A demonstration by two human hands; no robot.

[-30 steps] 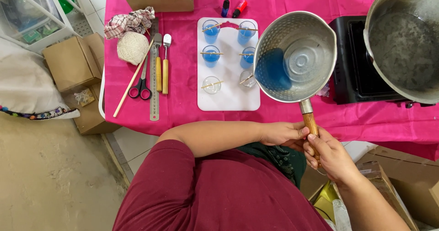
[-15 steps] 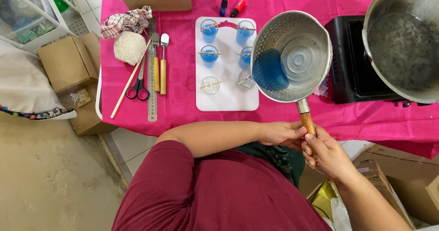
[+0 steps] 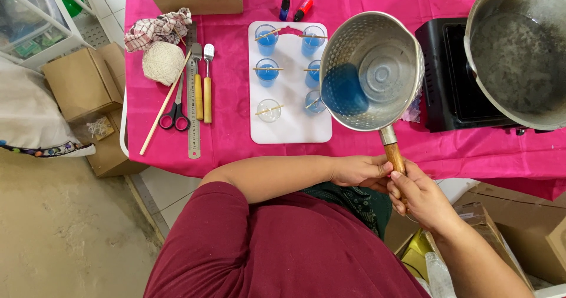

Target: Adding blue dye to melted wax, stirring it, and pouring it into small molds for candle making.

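Observation:
Both hands grip the wooden handle (image 3: 392,155) of a dimpled metal saucepan (image 3: 377,68). My left hand (image 3: 359,171) is on the handle's near side and my right hand (image 3: 420,196) wraps its end. The pan is tilted to the left, and blue liquid (image 3: 344,90) pools at its lower left wall. Its rim hangs over the right side of a white board (image 3: 289,118) with several small glasses. Most glasses hold blue liquid and carry a stick across the top. One glass (image 3: 269,110) at the near left looks clear.
A black hotplate (image 3: 451,79) carries a big metal pot (image 3: 519,56) at the right. On the pink cloth (image 3: 227,127) at the left lie scissors (image 3: 175,114), a ruler, two wooden-handled tools, a stick, a twine ball (image 3: 163,62) and a rag. Cardboard boxes stand around.
The pan has swung left over the board and tipped further, so the blue liquid has run toward its left wall. Both hands keep the same grip on the handle.

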